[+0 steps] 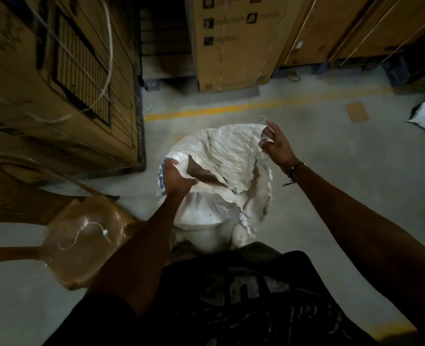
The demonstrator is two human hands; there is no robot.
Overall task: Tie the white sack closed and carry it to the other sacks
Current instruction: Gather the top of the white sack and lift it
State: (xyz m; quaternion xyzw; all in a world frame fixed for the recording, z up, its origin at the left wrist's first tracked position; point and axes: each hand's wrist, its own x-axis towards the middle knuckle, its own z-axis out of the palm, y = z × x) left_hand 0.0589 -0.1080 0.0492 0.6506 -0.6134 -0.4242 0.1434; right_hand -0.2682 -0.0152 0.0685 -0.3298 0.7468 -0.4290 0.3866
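A brown plastic chair (81, 248) stands nearest, at the left. Beyond it, the white sack (221, 171) sits on the floor (331, 171), mouth untied. The left hand (177, 177) grips the near rim; the right hand (275, 144) pinches the far rim. Cardboard boxes (234, 43) stand behind a yellow line (231, 108).

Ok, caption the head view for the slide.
Both hands, left hand and right hand, hold the white sack open at its mouth, untied.
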